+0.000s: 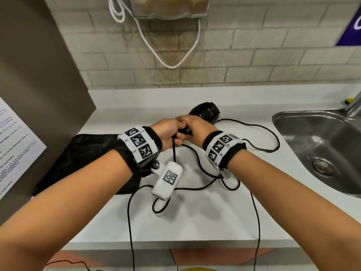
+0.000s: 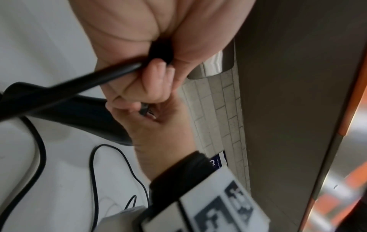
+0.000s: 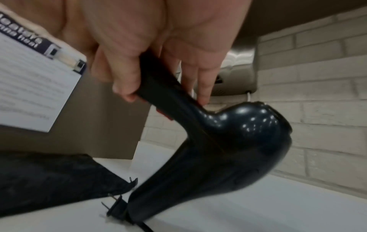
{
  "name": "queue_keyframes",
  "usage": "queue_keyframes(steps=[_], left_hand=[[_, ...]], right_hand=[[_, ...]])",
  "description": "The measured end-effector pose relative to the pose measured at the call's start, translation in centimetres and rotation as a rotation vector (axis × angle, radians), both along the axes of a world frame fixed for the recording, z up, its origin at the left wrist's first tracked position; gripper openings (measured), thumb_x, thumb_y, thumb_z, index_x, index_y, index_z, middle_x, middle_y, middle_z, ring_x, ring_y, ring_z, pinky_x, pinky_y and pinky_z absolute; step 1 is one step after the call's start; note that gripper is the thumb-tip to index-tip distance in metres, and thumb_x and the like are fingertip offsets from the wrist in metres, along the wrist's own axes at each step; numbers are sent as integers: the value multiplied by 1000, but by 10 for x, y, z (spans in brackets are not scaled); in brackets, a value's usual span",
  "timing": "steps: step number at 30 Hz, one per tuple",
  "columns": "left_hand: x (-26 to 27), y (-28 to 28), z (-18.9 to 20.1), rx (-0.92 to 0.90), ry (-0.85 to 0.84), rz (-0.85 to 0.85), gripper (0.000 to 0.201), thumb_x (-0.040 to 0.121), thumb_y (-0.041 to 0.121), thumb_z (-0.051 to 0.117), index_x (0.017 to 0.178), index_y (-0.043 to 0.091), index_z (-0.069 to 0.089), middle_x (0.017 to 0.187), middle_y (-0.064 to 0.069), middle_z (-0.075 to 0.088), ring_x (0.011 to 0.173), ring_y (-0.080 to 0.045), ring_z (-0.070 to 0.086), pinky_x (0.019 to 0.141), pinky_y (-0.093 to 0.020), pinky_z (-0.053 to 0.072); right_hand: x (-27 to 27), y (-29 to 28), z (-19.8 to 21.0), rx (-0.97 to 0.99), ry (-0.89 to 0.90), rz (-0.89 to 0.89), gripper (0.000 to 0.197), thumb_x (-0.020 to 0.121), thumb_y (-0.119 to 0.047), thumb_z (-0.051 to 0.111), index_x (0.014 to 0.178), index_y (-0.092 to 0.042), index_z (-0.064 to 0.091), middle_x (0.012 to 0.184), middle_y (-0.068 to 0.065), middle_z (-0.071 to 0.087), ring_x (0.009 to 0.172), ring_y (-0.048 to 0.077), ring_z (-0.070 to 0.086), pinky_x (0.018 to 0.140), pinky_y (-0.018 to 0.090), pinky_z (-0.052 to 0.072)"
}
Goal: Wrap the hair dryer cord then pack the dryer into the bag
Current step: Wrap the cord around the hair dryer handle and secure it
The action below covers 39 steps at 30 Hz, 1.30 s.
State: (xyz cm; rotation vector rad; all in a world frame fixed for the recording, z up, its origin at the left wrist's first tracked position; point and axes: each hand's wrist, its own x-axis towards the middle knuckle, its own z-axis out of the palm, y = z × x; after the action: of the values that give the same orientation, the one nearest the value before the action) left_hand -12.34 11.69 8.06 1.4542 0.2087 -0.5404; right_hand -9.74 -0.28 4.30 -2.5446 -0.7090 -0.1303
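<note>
A glossy black hair dryer (image 1: pixel 207 112) is held just above the white counter (image 1: pixel 205 222), body pointing away. My right hand (image 1: pixel 195 128) grips its handle; in the right wrist view, thumb and fingers curl round the dryer (image 3: pixel 228 149). My left hand (image 1: pixel 168 132) meets it at the handle's end and holds the black cord (image 1: pixel 173 153), which runs out of the left fist (image 2: pixel 139 39) as the cord (image 2: pixel 111 76). The rest of the cord lies in loose loops on the counter and drops over the front edge. The plug (image 3: pixel 117 207) lies beside the black bag (image 1: pixel 88 153), flat at the left.
A steel sink (image 1: pixel 322 145) is set into the counter at the right. A brown panel (image 1: pixel 39 75) with a printed sheet (image 1: pixel 15 147) stands at the left. A white cable (image 1: pixel 172 65) hangs on the brick wall from a wall unit (image 1: pixel 170 6).
</note>
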Motion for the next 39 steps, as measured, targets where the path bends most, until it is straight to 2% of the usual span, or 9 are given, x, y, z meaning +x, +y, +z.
queue_keyframes(steps=[7,11,16,19,24,30,33,36,39], left_hand=[[-4,9,4,118,-106,-54,57,99,50,15,97,8,54,70,-6,52,55,-14,46,53,-25,35],[1,26,-4,303,-268,-38,23,94,11,41,113,14,55,103,-6,54,75,-14,50,57,-22,40],[12,29,-16,576,-743,-281,77,77,2,69,141,28,34,130,4,46,116,-12,48,79,-4,40],[20,23,-19,501,-744,-371,83,78,3,70,144,27,28,123,7,51,110,-6,52,89,-1,38],[27,16,-21,447,-720,-371,74,85,3,63,143,31,28,118,-4,58,111,-14,58,99,-26,46],[32,10,-27,399,-764,0,44,83,12,67,124,20,51,96,3,56,94,-16,57,94,-28,48],[34,9,-27,426,-771,150,27,83,16,68,105,20,53,78,8,53,75,-15,56,70,-18,52],[35,14,-29,567,-787,191,25,82,22,68,103,22,54,89,-1,60,86,-24,62,80,-34,53],[36,20,-33,621,-768,219,25,80,24,68,102,22,56,95,-4,62,87,-25,63,82,-39,54]], right_hand=[[2,-4,11,123,122,-46,42,85,0,51,125,-10,44,99,1,54,90,12,51,79,14,32],[4,-12,15,113,194,-31,48,80,-6,64,124,-15,47,108,4,54,100,20,53,92,27,40],[5,-9,12,103,205,41,55,76,-3,68,127,-7,48,131,8,40,122,24,40,105,31,34],[4,-5,15,153,202,34,49,80,2,61,127,-2,47,131,11,43,116,21,47,95,20,37],[5,-11,11,191,190,-70,56,78,-10,67,128,-8,42,119,7,54,95,16,49,78,24,39],[-7,-21,16,303,72,-203,28,91,-14,49,118,-9,52,116,8,56,95,19,54,80,23,41],[-25,-18,19,596,289,-129,23,95,-26,40,96,-10,57,90,7,64,77,4,62,70,13,46],[-43,-6,11,619,562,4,5,94,-18,47,96,-17,51,89,4,64,67,-6,58,66,2,43],[-51,3,-1,577,683,106,13,90,-8,53,88,-20,48,73,2,69,70,7,63,85,25,47]])
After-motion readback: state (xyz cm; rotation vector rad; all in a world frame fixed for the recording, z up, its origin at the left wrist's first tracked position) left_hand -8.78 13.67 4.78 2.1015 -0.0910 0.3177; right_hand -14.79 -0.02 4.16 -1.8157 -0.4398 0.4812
